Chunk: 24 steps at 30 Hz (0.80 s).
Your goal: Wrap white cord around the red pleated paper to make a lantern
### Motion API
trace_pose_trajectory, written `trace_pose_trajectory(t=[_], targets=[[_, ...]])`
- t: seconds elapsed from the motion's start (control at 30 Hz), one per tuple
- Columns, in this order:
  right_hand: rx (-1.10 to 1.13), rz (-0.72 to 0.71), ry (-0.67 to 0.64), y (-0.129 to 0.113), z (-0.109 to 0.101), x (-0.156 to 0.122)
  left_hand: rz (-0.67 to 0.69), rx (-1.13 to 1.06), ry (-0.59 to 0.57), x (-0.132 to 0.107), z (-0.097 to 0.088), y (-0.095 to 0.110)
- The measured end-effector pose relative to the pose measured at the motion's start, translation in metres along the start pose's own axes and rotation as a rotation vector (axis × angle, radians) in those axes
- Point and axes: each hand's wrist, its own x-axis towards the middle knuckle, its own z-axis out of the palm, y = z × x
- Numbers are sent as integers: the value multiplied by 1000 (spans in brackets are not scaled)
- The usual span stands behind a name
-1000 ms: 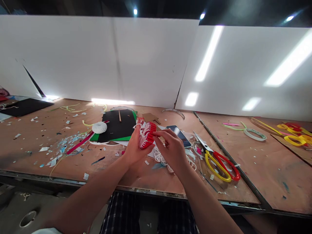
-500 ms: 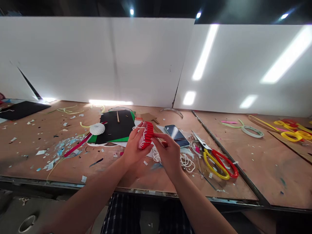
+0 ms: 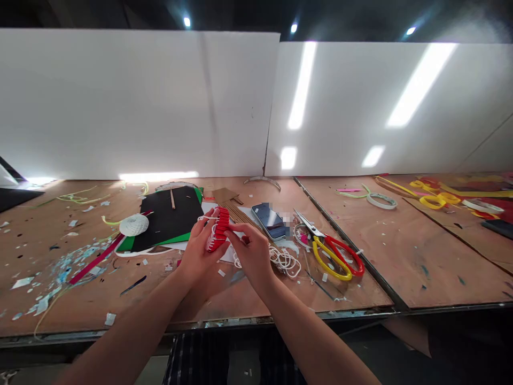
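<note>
- The red folded paper piece [image 3: 217, 230] is still held up at lower centre of the frame, above the desk [image 3: 352, 294].
- It is pinched narrowly by the fingers of the left hand [image 3: 198, 254] and right hand [image 3: 248, 254].
- A phone [image 3: 269, 221] is left lying just beyond.

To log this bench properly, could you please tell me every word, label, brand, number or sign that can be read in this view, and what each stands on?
None can be read: the phone shows only a dark, glaring screen, and the red pleated paper and scissors show no legible marks.
</note>
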Motion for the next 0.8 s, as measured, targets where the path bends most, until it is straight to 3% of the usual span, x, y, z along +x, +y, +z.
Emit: trace_pose_trajectory(t=[0.2,0.33,0.4,0.47,0.57,0.7,0.73,0.8], targets=[[139,248,-96,5,3,4,-65,-18,-65,1,3,-6],[249,368,-107,15,5,8,-337,-59,-183,4,0,-9],[195,384,-116,20,5,10,-461,-37,-239,9,-6,-8],[114,348,-100,23,4,11,-495,31,-247,16,-14,-5],[5,265,-111,24,2,12,-454,233,-218,27,-31,-1],[-122,217,-198,21,2,11,-425,621,-309,35,-48,3],[-133,206,-215,20,2,10,-336,692,-259,35,-48,4],[-139,188,-243,18,2,9,-32,748,-176,32,-42,6]])
